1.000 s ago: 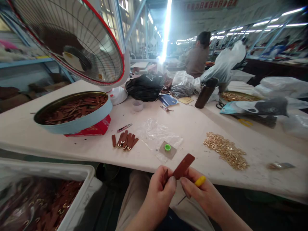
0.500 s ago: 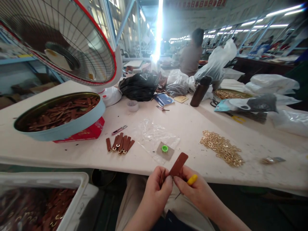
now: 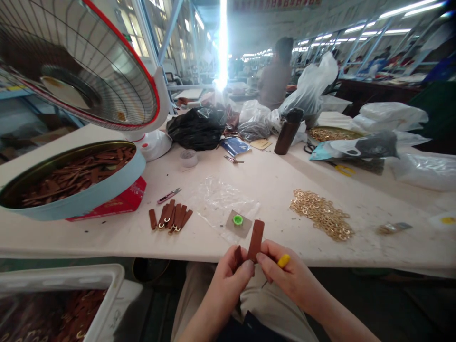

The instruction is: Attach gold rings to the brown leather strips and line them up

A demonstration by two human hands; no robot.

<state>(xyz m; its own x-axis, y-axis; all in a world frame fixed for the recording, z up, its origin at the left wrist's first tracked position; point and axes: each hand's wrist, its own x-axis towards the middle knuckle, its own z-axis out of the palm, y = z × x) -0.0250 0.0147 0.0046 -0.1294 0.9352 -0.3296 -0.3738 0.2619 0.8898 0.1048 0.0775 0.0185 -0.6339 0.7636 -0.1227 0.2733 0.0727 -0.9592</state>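
Near the table's front edge, my left hand (image 3: pixel 233 270) is closed on brown strips, with its thumb at the lower end of an upright brown strip (image 3: pixel 255 240). My right hand (image 3: pixel 281 266) pinches that same strip from the right and also holds a yellow-handled tool (image 3: pixel 283 261), whose thin metal tip points down. Just behind the hands, a green round piece (image 3: pixel 238 220) rests on a small grey-brown square. Brown strips with gold rings (image 3: pixel 171 216) lie grouped to the left. On the right is a pile of gold rings (image 3: pixel 322 213).
A fan (image 3: pixel 81 66) leans over the left side above a round tin (image 3: pixel 78 194) of brown strips. Snips (image 3: pixel 168 195), a dark bottle (image 3: pixel 289 131) and bags stand farther back. A white crate (image 3: pixel 119 280) is at lower left. A person (image 3: pixel 276 78) is beyond the table.
The held strip has turned more upright between my hands. The view has shifted, so most table items appear farther left.
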